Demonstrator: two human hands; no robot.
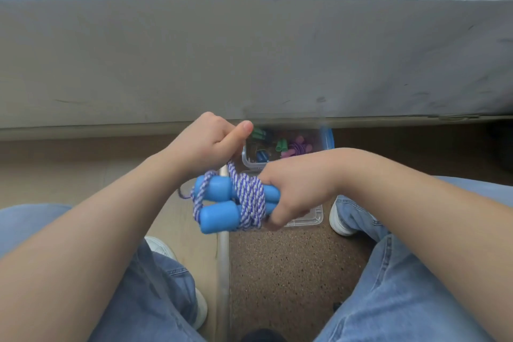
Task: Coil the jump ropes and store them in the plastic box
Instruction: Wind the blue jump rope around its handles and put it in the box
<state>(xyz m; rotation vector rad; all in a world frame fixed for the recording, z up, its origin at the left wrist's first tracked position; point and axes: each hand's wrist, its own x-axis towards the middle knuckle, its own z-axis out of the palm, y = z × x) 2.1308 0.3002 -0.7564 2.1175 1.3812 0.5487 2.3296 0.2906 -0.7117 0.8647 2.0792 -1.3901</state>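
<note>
right hand [298, 191] clasps handles [219, 204]; left hand [208, 140] pulls rope [248, 197].

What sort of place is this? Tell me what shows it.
Likely an indoor room: a grey wall, pale floorboards beside speckled carpet, and a plastic box of jump ropes set there.

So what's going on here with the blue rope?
A seated person is bundling up a jump rope. The right hand grips the two blue handles side by side, with the rope wound round them several times. The left hand pinches the rope and pulls it upward. The plastic box on the floor ahead holds other ropes; this one isn't in yet.
</note>
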